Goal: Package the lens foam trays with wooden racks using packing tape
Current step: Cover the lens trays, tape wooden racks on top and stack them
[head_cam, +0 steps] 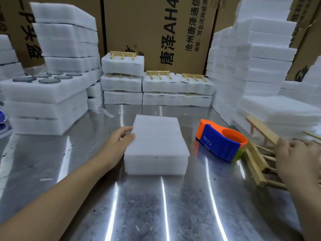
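Note:
A white stack of foam trays lies in the middle of the metal table. My left hand rests against its left side with straight fingers. An orange and blue tape dispenser stands to the right of the stack. At the right edge lies a pile of wooden racks. My right hand lies on that pile, fingers curled over the pegs of a rack.
Taped foam packs with wooden racks on top are stacked at the back. A foam tray with dark round lenses tops a stack at the left. Tall foam stacks fill the right, with cardboard boxes behind.

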